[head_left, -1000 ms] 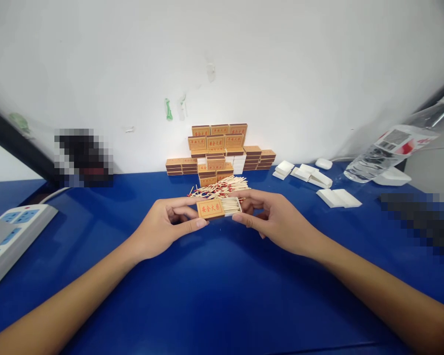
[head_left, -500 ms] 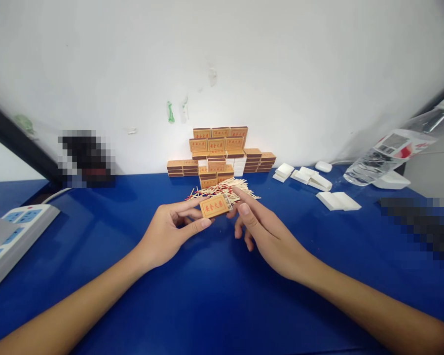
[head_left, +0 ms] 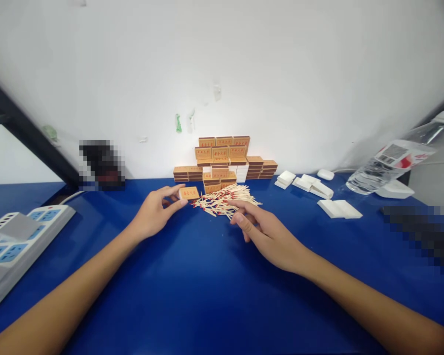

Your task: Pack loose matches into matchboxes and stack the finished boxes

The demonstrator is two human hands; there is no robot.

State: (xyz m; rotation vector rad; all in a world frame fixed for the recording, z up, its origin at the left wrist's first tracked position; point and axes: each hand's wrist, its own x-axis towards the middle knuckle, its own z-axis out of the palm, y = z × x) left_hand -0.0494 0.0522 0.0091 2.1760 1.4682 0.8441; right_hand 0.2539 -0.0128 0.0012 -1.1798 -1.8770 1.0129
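My left hand (head_left: 157, 209) grips a small matchbox (head_left: 190, 193) between thumb and fingers, its orange printed face up and a white end showing toward the palm. Just to the right of that box lies a loose heap of red-tipped matches (head_left: 225, 197). My right hand (head_left: 261, 229) is at the heap's near right edge, thumb and index finger slightly apart. Its index fingertip is over or against the matches; contact cannot be made out. Behind the heap rises a stepped stack of matchboxes (head_left: 220, 153) against the wall.
White empty matchbox trays (head_left: 313, 185) and more white pieces (head_left: 339, 208) lie to the right, near a tilted water bottle (head_left: 377, 165) and a white rounded case (head_left: 325, 174). A power strip (head_left: 25, 231) is at the left. Pixelated dark objects are on both sides.
My left hand has moved left and away from my right hand with the matchbox. The box's exposed matches at its right end no longer show. My right hand has lowered by the heap.
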